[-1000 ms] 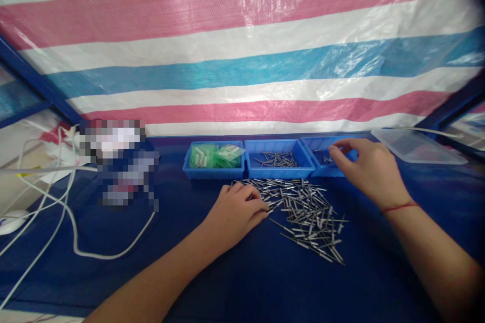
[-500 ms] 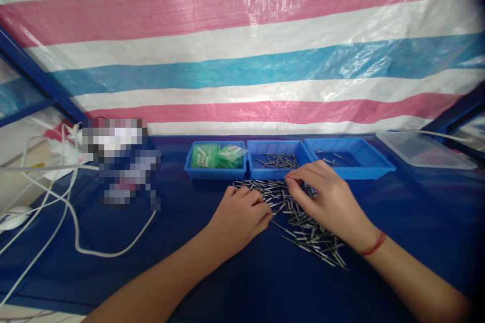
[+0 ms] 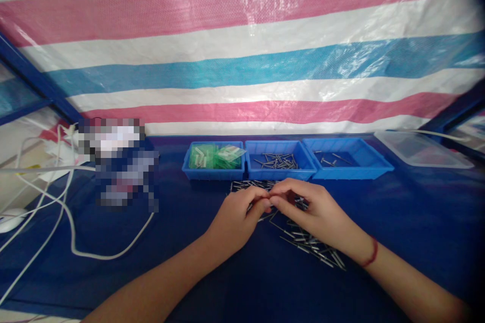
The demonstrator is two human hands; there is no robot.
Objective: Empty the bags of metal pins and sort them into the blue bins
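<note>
My left hand (image 3: 241, 216) and my right hand (image 3: 316, 210) meet fingertip to fingertip over a loose pile of blind rivets (image 3: 312, 247) on the blue table. Both hands are closed in a pinch of thumb and fingers. Whatever lies between the fingertips is too small and too covered to make out. The hands hide the middle of the pile. Just behind them, the middle blue bin (image 3: 278, 173) holds many metal rivets. The right blue bin (image 3: 359, 171) has only several in it, lying apart.
The left blue bin (image 3: 212, 174) contains green plastic packets (image 3: 202, 155). A clear plastic lid (image 3: 424, 150) lies at the back right. White cables (image 3: 113, 256) cross the left side of the table (image 3: 182, 222), near a blurred patch. A striped sheet (image 3: 242, 70) hangs behind.
My right hand has moved left and away from the bins. My left hand has turned and risen slightly from the pile, and the fingertips of both now meet.
</note>
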